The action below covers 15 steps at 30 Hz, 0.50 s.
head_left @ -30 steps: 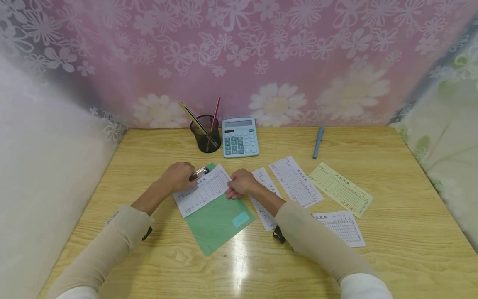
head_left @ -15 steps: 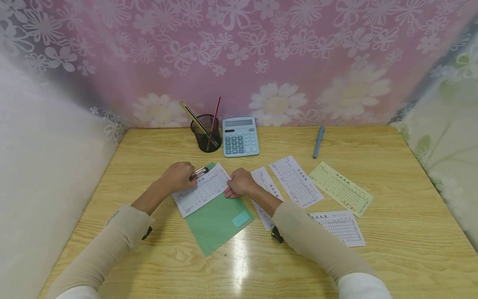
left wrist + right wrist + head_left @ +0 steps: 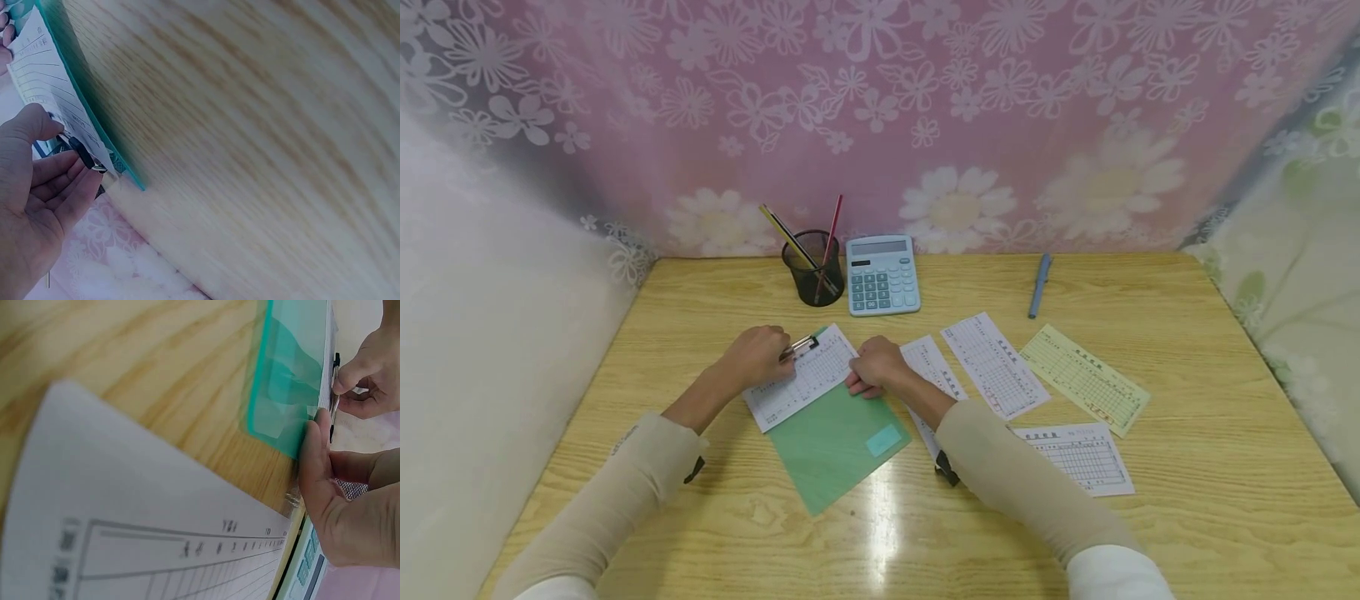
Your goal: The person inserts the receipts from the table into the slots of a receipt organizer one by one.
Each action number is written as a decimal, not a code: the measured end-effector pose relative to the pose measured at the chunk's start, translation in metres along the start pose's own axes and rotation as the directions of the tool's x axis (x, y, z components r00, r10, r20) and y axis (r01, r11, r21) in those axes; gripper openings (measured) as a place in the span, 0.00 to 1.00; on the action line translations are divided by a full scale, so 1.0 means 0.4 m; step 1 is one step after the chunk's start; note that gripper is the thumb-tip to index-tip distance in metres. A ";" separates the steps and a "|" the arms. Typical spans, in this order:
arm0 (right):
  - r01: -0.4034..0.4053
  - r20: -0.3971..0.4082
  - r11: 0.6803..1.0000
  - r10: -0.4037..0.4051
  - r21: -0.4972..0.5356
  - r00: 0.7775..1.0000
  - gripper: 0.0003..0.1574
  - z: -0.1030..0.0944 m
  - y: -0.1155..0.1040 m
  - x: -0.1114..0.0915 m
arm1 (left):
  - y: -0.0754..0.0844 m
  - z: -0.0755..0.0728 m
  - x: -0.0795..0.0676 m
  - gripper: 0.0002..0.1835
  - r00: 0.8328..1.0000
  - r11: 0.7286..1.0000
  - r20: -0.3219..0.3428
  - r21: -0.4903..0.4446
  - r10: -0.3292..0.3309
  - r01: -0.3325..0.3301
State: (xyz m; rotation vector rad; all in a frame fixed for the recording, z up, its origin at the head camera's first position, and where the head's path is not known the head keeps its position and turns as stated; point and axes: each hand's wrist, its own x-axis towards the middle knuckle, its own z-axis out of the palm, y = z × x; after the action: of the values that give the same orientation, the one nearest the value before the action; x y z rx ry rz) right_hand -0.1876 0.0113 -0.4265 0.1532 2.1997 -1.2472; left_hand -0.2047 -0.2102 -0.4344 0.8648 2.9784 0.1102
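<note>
In the head view, a white printed form (image 3: 808, 375) lies slanted across the upper part of a translucent green clipboard (image 3: 838, 454). My left hand (image 3: 760, 354) pinches the metal clip (image 3: 800, 347) at the top edge; in the left wrist view the thumb presses one side of the clip (image 3: 81, 152) with fingers beneath. At the form's right edge, my right hand (image 3: 877, 364) pinches the paper between thumb and fingers. The right wrist view shows the right hand (image 3: 344, 506) at the board's corner (image 3: 290, 394), the clip beyond it. The clip's grip on the paper is partly hidden.
Right of the clipboard lie white forms (image 3: 995, 365) and a yellow form (image 3: 1084, 379), one white form partly under my right forearm. A calculator (image 3: 883, 275), a mesh pencil cup (image 3: 812, 271) and a blue pen (image 3: 1039, 286) sit along the back by the patterned wall.
The white form has slid slightly left and up on the clipboard, with my right hand moving left along with it. My left hand stays at the clip.
</note>
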 end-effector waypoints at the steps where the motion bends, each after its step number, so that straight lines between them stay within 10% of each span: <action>1: -0.003 -0.003 1.000 0.003 -0.003 1.000 0.12 0.001 -0.001 0.001 | -0.001 0.000 0.000 0.12 1.000 1.000 0.000 0.002 0.003 -0.003; 15: -0.012 -0.029 1.000 0.013 0.013 0.999 0.15 0.009 -0.006 0.008 | -0.002 -0.002 0.001 0.13 1.000 1.000 0.008 0.009 0.018 -0.018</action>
State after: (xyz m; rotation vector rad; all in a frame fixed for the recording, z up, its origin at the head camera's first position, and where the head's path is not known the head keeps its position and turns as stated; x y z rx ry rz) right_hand -0.1895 0.0064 -0.4279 0.1912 2.2126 -1.2597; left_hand -0.2056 -0.2107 -0.4336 0.8906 2.9671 0.0938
